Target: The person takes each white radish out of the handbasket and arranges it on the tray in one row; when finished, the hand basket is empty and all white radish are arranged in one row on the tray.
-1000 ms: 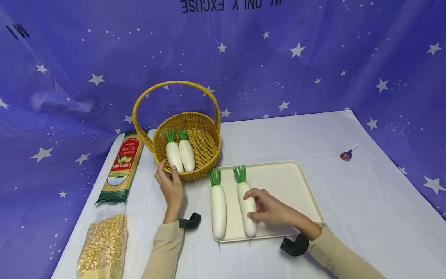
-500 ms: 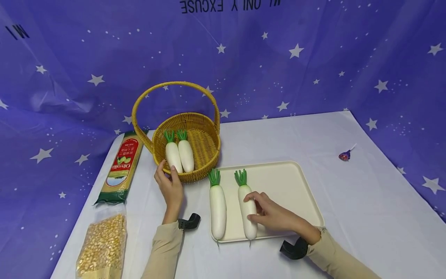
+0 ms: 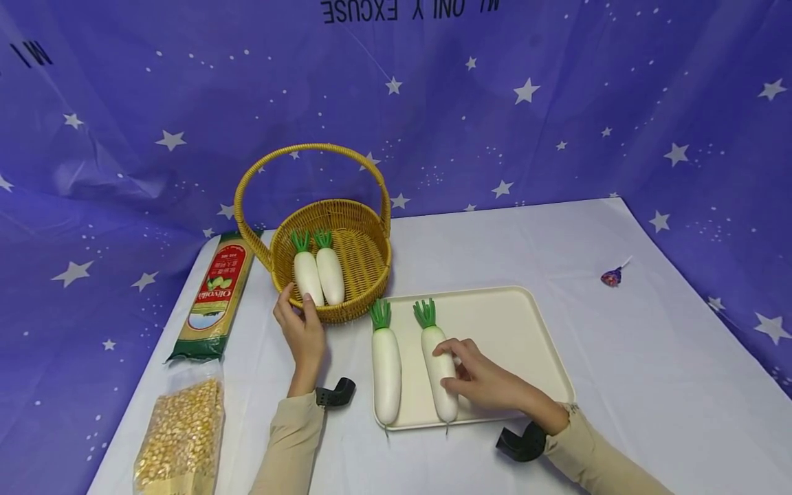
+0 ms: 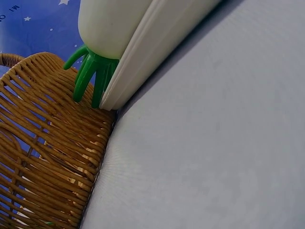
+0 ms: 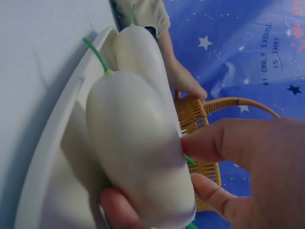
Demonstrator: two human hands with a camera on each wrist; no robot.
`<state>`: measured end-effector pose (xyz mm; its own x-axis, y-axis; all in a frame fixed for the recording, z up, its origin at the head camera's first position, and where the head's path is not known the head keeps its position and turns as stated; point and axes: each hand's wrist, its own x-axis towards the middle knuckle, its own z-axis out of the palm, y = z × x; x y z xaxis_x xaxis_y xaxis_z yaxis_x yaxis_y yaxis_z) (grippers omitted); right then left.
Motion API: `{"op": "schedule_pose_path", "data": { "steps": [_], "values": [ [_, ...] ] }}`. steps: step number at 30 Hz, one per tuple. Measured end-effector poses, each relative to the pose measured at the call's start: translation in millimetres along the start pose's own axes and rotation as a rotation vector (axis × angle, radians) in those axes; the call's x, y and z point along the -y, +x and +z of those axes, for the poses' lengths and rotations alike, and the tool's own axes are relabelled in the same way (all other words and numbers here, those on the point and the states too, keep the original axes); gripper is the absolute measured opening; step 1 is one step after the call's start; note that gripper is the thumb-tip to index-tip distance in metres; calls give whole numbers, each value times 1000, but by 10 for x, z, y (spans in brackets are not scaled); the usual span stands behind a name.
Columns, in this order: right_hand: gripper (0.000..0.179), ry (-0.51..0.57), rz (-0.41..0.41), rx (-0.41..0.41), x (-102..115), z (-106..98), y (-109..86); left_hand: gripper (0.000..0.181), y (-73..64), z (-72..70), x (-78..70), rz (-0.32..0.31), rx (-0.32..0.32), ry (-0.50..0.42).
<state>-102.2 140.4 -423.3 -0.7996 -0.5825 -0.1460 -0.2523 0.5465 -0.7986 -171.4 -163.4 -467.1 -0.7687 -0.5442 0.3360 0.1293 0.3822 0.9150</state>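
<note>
The left hand (image 3: 304,338) holds the wicker basket (image 3: 346,312) by its rim. Right of the basket, the right hand (image 3: 479,376) grips a daikon (image 3: 436,371).

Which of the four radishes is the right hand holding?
On the tray, the radish farther from the basket: the right hand grips it, not its neighbour or the basket pair.

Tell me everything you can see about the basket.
The basket is golden brown, rounded and woven, apparently from wicker, with one tall arched handle over its open top. It stands upright on the white tablecloth by the far left corner of the tray. Two white radishes with green tops lie side by side in its left part; bare weave shows on the right. The left hand holds its near rim.
</note>
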Motion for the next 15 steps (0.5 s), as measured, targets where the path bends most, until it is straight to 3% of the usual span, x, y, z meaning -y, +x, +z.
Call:
{"op": "schedule_pose_path", "data": {
  "steps": [15],
  "values": [
    [49, -17, 23, 27, 60, -36, -52, 44, -3, 0, 6, 2, 3, -1]
  ]
}}
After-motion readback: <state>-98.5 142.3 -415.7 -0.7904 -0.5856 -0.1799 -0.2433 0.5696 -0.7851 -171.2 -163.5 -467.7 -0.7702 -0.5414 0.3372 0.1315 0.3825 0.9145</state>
